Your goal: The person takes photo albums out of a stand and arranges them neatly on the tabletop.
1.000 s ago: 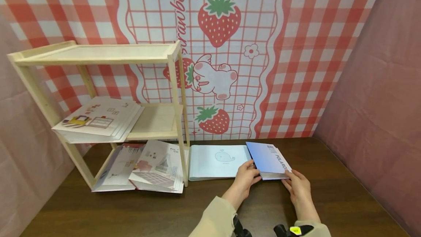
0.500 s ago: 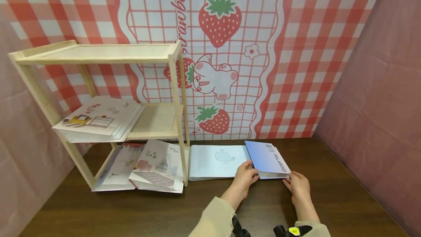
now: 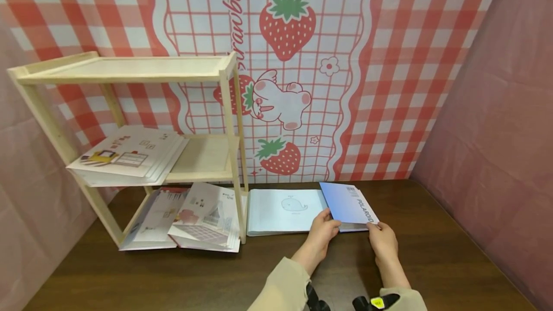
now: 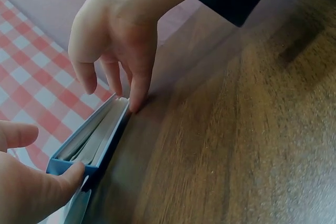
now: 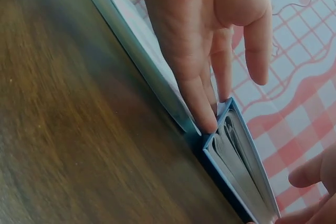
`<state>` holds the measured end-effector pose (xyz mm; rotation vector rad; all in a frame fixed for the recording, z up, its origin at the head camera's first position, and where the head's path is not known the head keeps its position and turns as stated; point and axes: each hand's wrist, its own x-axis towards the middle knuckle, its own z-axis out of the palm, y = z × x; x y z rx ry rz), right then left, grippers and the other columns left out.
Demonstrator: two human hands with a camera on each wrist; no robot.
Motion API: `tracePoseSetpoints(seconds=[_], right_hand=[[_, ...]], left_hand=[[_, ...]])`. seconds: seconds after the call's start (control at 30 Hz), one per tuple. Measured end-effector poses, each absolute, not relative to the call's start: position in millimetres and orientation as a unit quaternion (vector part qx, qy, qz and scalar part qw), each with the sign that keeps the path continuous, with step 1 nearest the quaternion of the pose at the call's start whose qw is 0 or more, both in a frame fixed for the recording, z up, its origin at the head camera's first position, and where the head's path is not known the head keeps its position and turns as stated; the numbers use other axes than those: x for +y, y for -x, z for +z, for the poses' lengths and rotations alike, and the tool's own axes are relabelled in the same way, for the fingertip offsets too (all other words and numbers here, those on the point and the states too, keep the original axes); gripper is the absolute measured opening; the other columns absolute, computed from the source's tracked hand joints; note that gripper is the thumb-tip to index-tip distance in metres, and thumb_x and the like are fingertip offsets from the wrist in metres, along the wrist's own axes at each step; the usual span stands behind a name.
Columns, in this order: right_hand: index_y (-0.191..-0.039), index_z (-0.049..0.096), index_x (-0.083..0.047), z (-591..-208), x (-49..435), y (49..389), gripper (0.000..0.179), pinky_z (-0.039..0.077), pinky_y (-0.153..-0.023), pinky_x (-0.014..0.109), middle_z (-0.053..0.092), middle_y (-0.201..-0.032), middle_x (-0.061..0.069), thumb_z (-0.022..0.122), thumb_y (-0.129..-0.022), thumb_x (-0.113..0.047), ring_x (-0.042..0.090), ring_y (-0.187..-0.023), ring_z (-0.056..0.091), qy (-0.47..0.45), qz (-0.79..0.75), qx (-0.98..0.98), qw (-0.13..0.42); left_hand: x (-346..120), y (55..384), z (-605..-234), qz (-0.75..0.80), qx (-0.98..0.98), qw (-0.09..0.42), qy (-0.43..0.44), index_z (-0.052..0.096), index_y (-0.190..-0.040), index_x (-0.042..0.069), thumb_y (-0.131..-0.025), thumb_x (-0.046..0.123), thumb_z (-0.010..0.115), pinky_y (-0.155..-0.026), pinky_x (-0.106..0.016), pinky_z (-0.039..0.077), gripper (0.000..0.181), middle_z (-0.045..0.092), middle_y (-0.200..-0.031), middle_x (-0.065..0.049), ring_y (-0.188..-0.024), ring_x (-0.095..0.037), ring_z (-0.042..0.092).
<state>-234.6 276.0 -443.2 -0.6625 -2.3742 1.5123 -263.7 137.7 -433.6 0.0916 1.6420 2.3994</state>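
Note:
A blue album (image 3: 349, 205) marked POLAROID lies on the table beside a pale whale-print album (image 3: 276, 211), whose right edge it meets. My left hand (image 3: 320, 235) touches the blue album's near left corner; its thumb (image 4: 71, 179) rests at the spine in the left wrist view. My right hand (image 3: 383, 244) touches the near right corner with its fingertips. Seen from the left wrist, fairly straight right fingers (image 4: 140, 85) reach down to the album's end. Pages show between the covers. Neither hand wraps round the album.
A wooden shelf rack (image 3: 231, 109) stands at left. Its middle level bears a stack of white albums (image 3: 129, 152); below lie a white album (image 3: 160, 224) and another with a room picture (image 3: 207, 220). A checked strawberry cloth (image 3: 380, 85) hangs behind the wooden table (image 3: 440, 253).
The blue album has shifted slightly left and away from me. My right hand has moved left with it, its fingertips now farther along the near edge. The left hand stays near the spine.

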Motion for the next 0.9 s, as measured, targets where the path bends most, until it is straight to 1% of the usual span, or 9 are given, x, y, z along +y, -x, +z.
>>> tracePoseSetpoints(seconds=[0.07,0.23,0.27,0.4,0.47,0.53,0.7,0.8,0.9], right_hand=[[-0.122,0.025,0.018,-423,266,224,0.056,0.024,-0.093,0.050,0.031,-0.120,0.036,0.036,-0.086,-0.022,0.043,-0.112,0.029,0.221,0.511,-0.824,0.105],[-0.121,0.026,0.019,-424,265,226,0.056,0.025,-0.092,0.050,0.032,-0.120,0.035,0.036,-0.085,-0.022,0.043,-0.111,0.030,0.206,0.523,-0.821,0.097],[-0.121,0.028,0.019,-428,267,228,0.056,0.031,-0.088,0.048,0.034,-0.119,0.034,0.036,-0.085,-0.023,0.041,-0.109,0.033,0.207,0.524,-0.820,0.101],[-0.123,0.025,0.017,-455,280,245,0.060,0.037,-0.082,0.042,0.034,-0.121,0.033,0.034,-0.087,-0.030,0.037,-0.106,0.037,0.207,0.532,-0.814,0.106],[-0.126,0.021,0.016,-472,288,256,0.066,0.039,-0.082,0.039,0.031,-0.124,0.032,0.034,-0.088,-0.036,0.034,-0.108,0.036,0.208,0.538,-0.810,0.108],[-0.127,0.016,0.016,-485,294,264,0.072,0.035,-0.088,0.042,0.025,-0.127,0.033,0.034,-0.087,-0.041,0.035,-0.111,0.034,0.204,0.550,-0.803,0.106],[-0.127,0.014,0.017,-494,297,269,0.074,0.035,-0.088,0.045,0.023,-0.126,0.035,0.036,-0.086,-0.040,0.037,-0.106,0.039,0.208,0.563,-0.791,0.121],[-0.126,0.018,0.017,-491,296,267,0.070,0.040,-0.083,0.040,0.028,-0.124,0.035,0.039,-0.086,-0.037,0.034,-0.096,0.047,0.212,0.555,-0.794,0.129],[-0.126,0.019,0.017,-475,292,260,0.068,0.046,-0.070,0.028,0.028,-0.124,0.035,0.039,-0.086,-0.034,0.032,-0.094,0.049,0.213,0.562,-0.791,0.112]], left_hand=[[138,265,-433,0.819,0.562,0.116,-0.033,0.029,-0.124,-0.014,-0.071,-0.004,0.050,-0.087,-0.040,0.038,0.058,0.030,-0.127,-0.031,-0.111,-0.031,0.040],[137,265,-433,0.821,0.558,0.118,-0.034,0.028,-0.124,-0.015,-0.072,-0.004,0.050,-0.090,-0.040,0.036,0.058,0.029,-0.127,-0.032,-0.113,-0.032,0.037],[137,265,-433,0.820,0.559,0.118,-0.037,0.027,-0.124,-0.016,-0.072,-0.004,0.050,-0.090,-0.041,0.036,0.058,0.029,-0.127,-0.032,-0.114,-0.033,0.037],[138,264,-433,0.821,0.557,0.117,-0.036,0.029,-0.122,-0.016,-0.072,-0.003,0.050,-0.091,-0.041,0.034,0.057,0.034,-0.124,-0.031,-0.112,-0.032,0.039],[138,264,-432,0.820,0.559,0.118,-0.036,0.029,-0.122,-0.016,-0.071,-0.003,0.050,-0.091,-0.041,0.034,0.057,0.035,-0.124,-0.030,-0.111,-0.031,0.040],[137,263,-432,0.820,0.558,0.119,-0.035,0.030,-0.122,-0.016,-0.071,-0.003,0.050,-0.092,-0.041,0.033,0.056,0.036,-0.123,-0.030,-0.111,-0.031,0.040],[134,261,-429,0.812,0.569,0.124,-0.040,0.029,-0.122,-0.017,-0.072,-0.001,0.051,-0.093,-0.041,0.031,0.056,0.033,-0.125,-0.031,-0.115,-0.032,0.035],[130,259,-428,0.806,0.576,0.125,-0.052,0.030,-0.122,-0.016,-0.073,0.000,0.051,-0.094,-0.041,0.030,0.056,0.033,-0.125,-0.031,-0.116,-0.033,0.033],[127,259,-428,0.802,0.580,0.125,-0.065,0.030,-0.122,-0.016,-0.073,0.000,0.051,-0.094,-0.042,0.030,0.055,0.035,-0.124,-0.031,-0.117,-0.034,0.033]])
